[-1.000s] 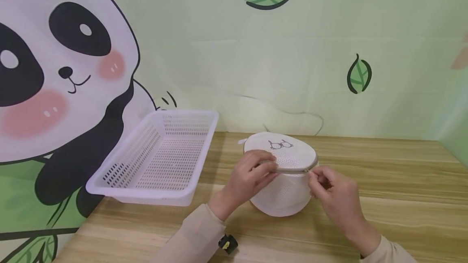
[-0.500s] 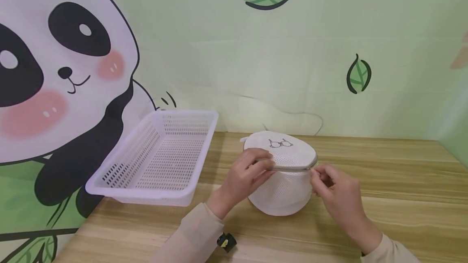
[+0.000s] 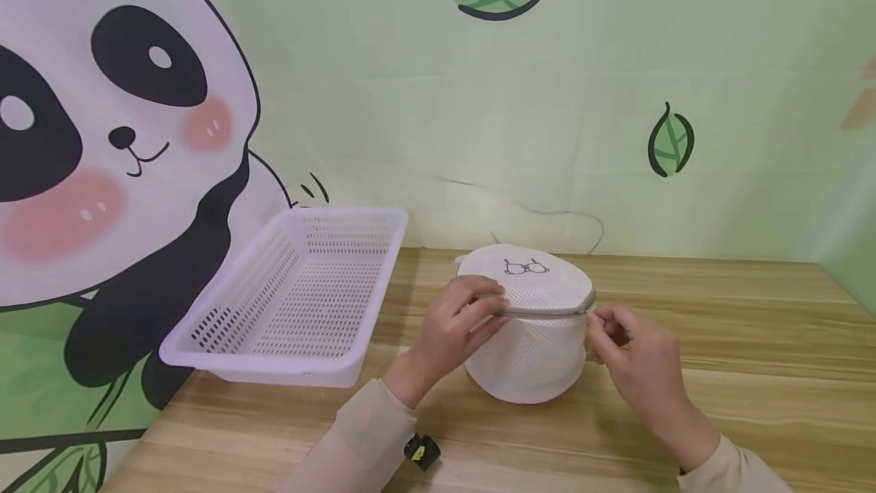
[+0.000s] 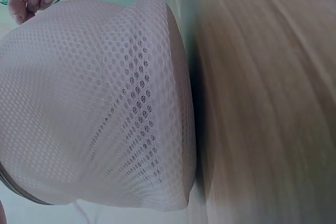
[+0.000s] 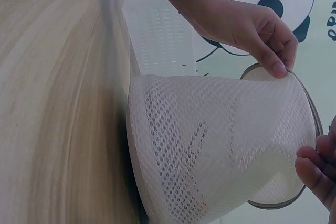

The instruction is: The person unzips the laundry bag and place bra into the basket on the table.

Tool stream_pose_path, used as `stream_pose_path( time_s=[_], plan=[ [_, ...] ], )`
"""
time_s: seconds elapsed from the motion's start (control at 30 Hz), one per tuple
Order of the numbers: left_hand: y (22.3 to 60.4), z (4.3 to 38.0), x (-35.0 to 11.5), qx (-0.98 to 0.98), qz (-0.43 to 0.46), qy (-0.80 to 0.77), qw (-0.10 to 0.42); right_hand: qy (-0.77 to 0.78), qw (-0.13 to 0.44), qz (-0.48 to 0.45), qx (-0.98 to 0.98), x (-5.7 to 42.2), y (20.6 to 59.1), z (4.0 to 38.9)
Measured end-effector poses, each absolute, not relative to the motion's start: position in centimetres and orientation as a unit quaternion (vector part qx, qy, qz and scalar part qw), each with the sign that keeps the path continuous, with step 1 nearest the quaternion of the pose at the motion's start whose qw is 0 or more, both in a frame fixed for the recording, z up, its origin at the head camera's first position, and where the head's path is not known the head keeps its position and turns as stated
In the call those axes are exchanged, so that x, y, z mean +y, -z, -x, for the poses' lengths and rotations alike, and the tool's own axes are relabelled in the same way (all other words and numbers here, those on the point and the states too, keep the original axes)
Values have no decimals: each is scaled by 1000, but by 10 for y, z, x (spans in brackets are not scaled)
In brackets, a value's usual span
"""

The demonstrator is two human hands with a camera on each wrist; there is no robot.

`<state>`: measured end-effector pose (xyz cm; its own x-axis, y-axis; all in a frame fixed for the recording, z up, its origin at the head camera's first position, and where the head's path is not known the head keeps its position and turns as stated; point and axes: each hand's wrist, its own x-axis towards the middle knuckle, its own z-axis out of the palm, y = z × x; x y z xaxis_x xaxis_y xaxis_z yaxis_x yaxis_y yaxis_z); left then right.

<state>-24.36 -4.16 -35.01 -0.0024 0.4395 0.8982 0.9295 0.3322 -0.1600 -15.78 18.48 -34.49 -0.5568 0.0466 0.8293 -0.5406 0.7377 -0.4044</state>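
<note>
A white mesh bra wash bag [image 3: 527,360] stands upright on the table, its round lid [image 3: 541,287] printed with a small bra drawing. A grey zipper [image 3: 547,313] runs round the lid's edge. My left hand [image 3: 455,322] pinches the rim at the left front, thumb below the zipper and fingers over the lid, as the right wrist view also shows. At the right end of the front edge, my right hand [image 3: 636,364] pinches the zipper pull, which its fingertips hide. In the left wrist view the bag's mesh side [image 4: 105,103] fills much of the picture.
A white perforated plastic basket [image 3: 359,310] stands to the left of the bag. Behind the wooden table [image 3: 753,371] hangs a green backdrop [image 3: 383,120] with a panda and leaves. A small black device [image 3: 421,452] sits by the left sleeve.
My right hand has moved slightly right along the lid's front edge with the zipper pull. My left hand has shifted a little left along the rim.
</note>
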Motion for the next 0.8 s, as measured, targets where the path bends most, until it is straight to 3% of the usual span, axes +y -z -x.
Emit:
stream_pose_path(
  time_s=[0.8],
  plan=[
    [353,251,-48,-667,502,255,488,-344,437,-143,-819,190,347,162]
  ],
)
